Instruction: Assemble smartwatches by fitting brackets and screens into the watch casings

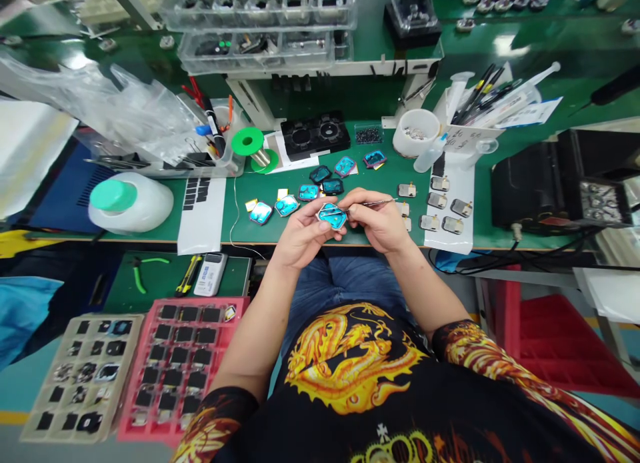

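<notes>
Held near the bench's front edge is a small watch-like casing (333, 216) with a shiny blue face. My left hand (305, 235) grips it between thumb and fingers. Pinched in my right hand (377, 219) is a pair of thin metal tweezers (375, 203), their tips over the blue face. Just beyond my hands lie several similar blue-faced casings, among them a silver-rimmed one (287, 205) and a dark one (332, 186). Close to my right hand, small metal modules (407, 190) with yellow tabs rest on the green bench.
A solder spool (254, 149), a black fixture (316, 135) and a white tub (417, 133) stand behind. At left is a white bottle (131, 203); more modules sit on white paper (449, 229) at right. Lower left are a red tray (150, 316) and a beige tray (65, 381).
</notes>
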